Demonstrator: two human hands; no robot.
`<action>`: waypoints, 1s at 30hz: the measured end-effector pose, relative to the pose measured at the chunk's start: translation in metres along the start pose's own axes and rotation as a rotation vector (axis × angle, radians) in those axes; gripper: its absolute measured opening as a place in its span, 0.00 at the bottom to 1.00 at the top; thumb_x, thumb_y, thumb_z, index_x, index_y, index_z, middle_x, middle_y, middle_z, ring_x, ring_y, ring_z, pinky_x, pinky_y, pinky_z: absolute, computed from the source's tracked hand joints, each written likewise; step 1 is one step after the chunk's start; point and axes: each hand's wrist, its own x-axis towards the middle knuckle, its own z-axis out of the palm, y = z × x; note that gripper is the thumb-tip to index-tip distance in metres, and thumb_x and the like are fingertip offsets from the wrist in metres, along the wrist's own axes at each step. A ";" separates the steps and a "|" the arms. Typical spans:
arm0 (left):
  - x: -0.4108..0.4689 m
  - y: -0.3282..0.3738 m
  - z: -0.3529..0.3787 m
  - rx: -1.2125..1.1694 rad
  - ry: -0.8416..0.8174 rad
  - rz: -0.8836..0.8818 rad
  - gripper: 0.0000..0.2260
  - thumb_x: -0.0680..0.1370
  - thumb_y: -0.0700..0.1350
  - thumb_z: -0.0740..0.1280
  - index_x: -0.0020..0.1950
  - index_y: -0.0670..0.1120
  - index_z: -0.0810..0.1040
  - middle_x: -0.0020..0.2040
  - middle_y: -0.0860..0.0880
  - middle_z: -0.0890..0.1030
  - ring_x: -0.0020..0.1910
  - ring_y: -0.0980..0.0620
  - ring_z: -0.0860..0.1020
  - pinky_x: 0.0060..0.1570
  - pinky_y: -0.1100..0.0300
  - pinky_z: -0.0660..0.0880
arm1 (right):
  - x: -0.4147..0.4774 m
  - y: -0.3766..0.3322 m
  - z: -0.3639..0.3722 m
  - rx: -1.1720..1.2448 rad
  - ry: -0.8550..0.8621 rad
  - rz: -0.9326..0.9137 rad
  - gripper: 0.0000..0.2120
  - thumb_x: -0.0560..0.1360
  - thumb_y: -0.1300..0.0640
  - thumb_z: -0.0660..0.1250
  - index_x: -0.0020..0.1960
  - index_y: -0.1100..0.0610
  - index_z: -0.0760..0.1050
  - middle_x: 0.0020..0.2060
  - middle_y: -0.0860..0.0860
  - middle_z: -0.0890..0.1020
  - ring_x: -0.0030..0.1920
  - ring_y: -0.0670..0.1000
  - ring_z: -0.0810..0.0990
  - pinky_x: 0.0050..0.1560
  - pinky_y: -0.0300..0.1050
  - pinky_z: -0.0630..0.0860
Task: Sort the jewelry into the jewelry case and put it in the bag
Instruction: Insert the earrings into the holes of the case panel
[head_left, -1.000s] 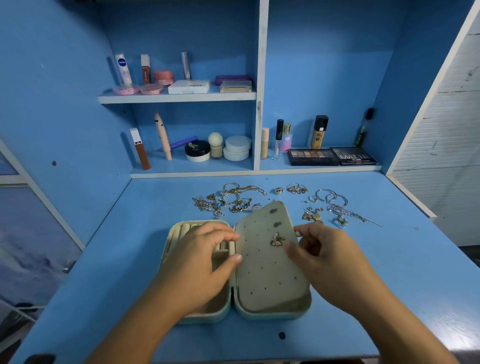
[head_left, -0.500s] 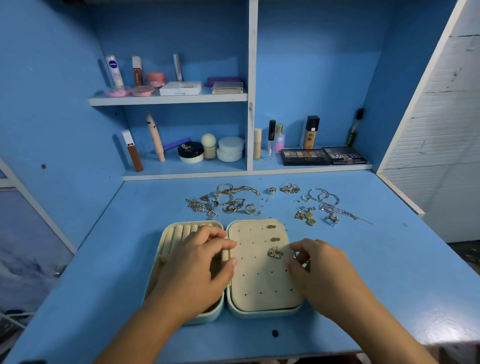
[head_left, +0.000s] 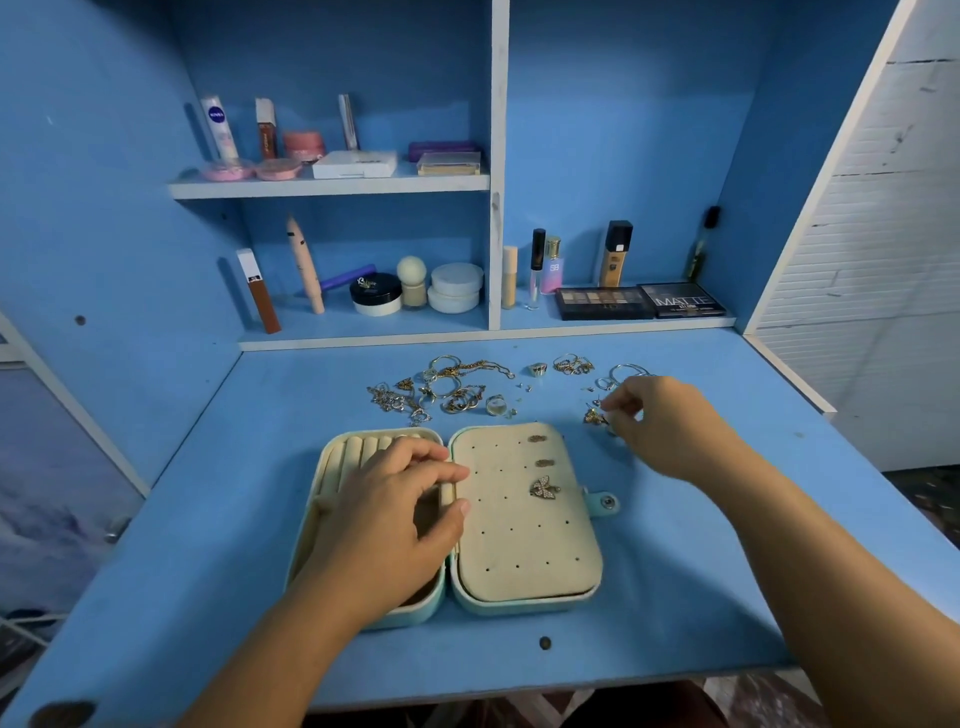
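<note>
Lying open flat mid blue bench: mint-green hard-shell jewelry case, with a gem-set butterfly earring sitting pinned on its cream perforated panel. Left hand resting on the case's 9 o'clock half, grip released, steadying it. Right hand, at 1 o'clock from the case, pinching a small gold earring. Best done by lifting straight up and aiming the post at a free hole. Tangled gold jewelry waiting at 12 o'clock.

left hand on jewelry case, right hand at gold earring.
</note>
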 end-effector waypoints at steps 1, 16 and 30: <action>0.000 0.000 0.000 -0.005 0.001 -0.002 0.22 0.71 0.64 0.58 0.57 0.58 0.81 0.58 0.65 0.72 0.61 0.64 0.70 0.62 0.63 0.66 | 0.009 0.005 0.000 -0.017 0.031 -0.002 0.08 0.76 0.59 0.62 0.51 0.53 0.79 0.46 0.50 0.82 0.46 0.53 0.78 0.43 0.43 0.74; 0.001 -0.003 0.001 -0.062 0.027 -0.023 0.17 0.71 0.62 0.62 0.55 0.60 0.81 0.57 0.67 0.72 0.61 0.64 0.71 0.64 0.57 0.70 | 0.070 0.006 0.003 -0.445 -0.098 -0.195 0.09 0.77 0.54 0.63 0.53 0.53 0.79 0.53 0.52 0.76 0.57 0.53 0.71 0.54 0.48 0.73; 0.002 -0.001 0.000 -0.070 0.014 -0.032 0.20 0.70 0.64 0.60 0.56 0.58 0.81 0.57 0.65 0.72 0.61 0.62 0.71 0.63 0.55 0.73 | -0.006 -0.047 0.019 -0.015 -0.118 -0.554 0.02 0.76 0.52 0.66 0.47 0.49 0.78 0.45 0.45 0.74 0.49 0.46 0.69 0.51 0.40 0.68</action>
